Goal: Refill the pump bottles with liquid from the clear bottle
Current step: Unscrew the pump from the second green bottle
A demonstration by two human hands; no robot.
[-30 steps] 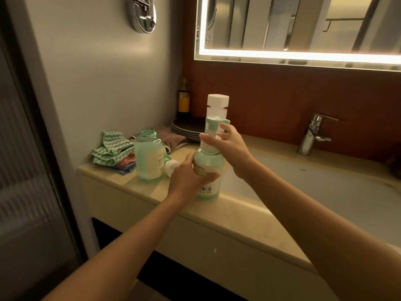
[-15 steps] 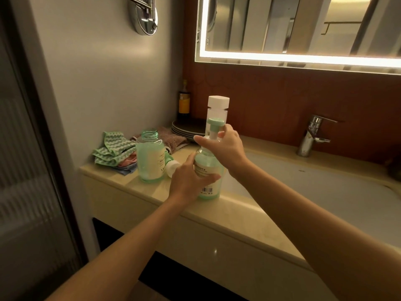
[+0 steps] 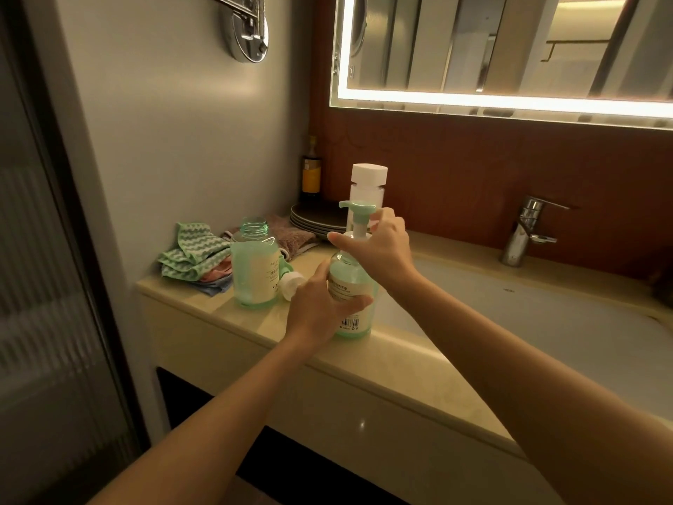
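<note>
Beside the sink, on the desk (image 3: 204,304), the left hand (image 3: 320,304) grips the pump bottle (image 3: 351,286) while the right hand (image 3: 378,249) clasps its collar, probably twisting the pump; next, the uncapped bottle (image 3: 255,271).

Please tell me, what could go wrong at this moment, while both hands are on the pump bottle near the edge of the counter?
1. The pump bottle stands near the counter's front edge; if the left hand loosens its grip while the right hand works the pump collar, it might tip or slide off.
2. The open bottle stands uncapped beside the left hand; a bump could spill it.
3. The tall white-capped bottle behind could be knocked into the sink.
</note>
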